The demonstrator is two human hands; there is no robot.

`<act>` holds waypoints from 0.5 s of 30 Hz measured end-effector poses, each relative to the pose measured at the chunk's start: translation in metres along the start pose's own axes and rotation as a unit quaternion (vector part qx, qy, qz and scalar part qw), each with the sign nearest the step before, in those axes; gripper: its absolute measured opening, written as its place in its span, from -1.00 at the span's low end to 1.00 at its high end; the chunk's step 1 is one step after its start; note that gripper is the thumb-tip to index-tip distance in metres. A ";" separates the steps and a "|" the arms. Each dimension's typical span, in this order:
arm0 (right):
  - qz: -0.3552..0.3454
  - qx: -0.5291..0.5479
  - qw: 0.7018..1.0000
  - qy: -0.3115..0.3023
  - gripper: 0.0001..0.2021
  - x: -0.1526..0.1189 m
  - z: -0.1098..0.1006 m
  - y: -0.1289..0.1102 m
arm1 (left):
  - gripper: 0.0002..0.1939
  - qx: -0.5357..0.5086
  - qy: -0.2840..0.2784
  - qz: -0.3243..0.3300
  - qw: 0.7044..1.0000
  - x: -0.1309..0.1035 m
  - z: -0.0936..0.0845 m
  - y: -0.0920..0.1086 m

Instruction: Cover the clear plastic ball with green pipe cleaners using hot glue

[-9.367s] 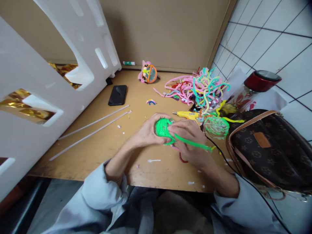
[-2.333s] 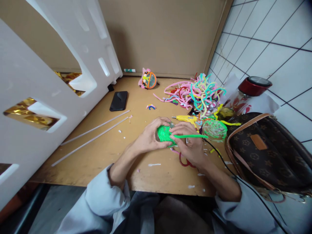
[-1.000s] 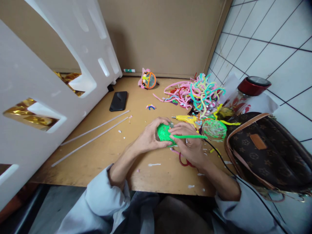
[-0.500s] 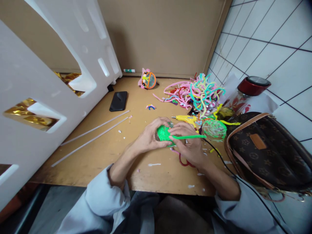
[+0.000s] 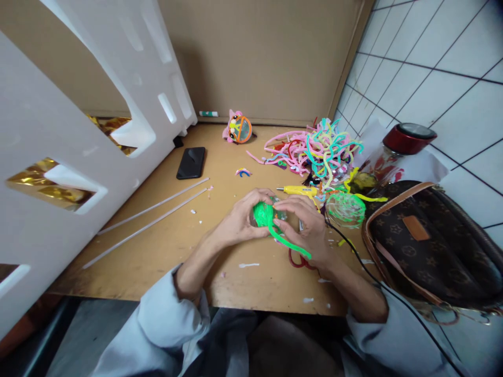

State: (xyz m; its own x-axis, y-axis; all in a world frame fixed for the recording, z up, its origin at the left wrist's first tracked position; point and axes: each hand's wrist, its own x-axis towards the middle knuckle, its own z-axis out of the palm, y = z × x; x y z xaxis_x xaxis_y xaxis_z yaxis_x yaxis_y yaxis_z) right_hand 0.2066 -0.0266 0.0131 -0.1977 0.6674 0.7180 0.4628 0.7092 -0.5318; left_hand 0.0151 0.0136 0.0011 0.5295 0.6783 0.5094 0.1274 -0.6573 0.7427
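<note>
My left hand (image 5: pixel 240 219) is wrapped round a clear round object covered partly by a coiled green pipe cleaner (image 5: pixel 262 213). The free end of the green strip curves down to the right, below my right hand (image 5: pixel 304 222). Thumb and fingers of my right hand are apart, with their tips at the right side of the round object, touching the green strip. A yellow glue gun (image 5: pixel 298 190) lies just beyond my right hand. Red-handled scissors (image 5: pixel 299 259) are partly hidden below it.
A pile of pipe cleaners (image 5: pixel 326 152), a clear ball with green strands (image 5: pixel 346 209), a red-lidded bottle (image 5: pixel 406 139) and a brown bag (image 5: pixel 436 241) stand right. A phone (image 5: pixel 190 163), white sticks (image 5: pixel 149 223) and a white foam panel (image 5: pixel 145 78) are left. An animal-faced ball (image 5: pixel 239 129) sits behind.
The green strip's free end has swung from pointing right to hanging down to the right. My right hand's fingers have spread and lifted slightly. My left hand stays round the object.
</note>
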 end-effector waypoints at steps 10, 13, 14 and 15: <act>0.084 0.012 0.996 0.019 -0.85 -0.001 -0.001 0.009 | -0.57 0.015 -0.009 -0.009 1.000 0.001 -0.001 0.007; 0.083 0.000 0.996 -0.017 -0.79 -0.002 -0.002 0.010 | -0.57 0.027 -0.012 -0.005 1.000 0.001 -0.001 0.008; 0.082 -0.007 0.996 -0.029 -0.77 -0.002 -0.002 0.010 | -0.57 0.031 -0.013 -0.005 0.999 0.002 -0.001 0.008; 0.081 -0.016 0.996 -0.038 -0.75 -0.003 -0.002 0.010 | -0.57 0.035 -0.013 -0.004 0.999 0.002 0.000 0.009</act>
State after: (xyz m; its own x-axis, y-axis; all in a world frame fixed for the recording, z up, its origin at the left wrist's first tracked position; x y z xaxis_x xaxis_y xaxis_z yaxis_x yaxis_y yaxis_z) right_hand 0.2134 -0.0220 0.0065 -0.1823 0.7887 0.5872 0.5205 0.5841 -0.6229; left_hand 0.0168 0.0090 0.0087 0.5496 0.6752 0.4920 0.1886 -0.6740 0.7143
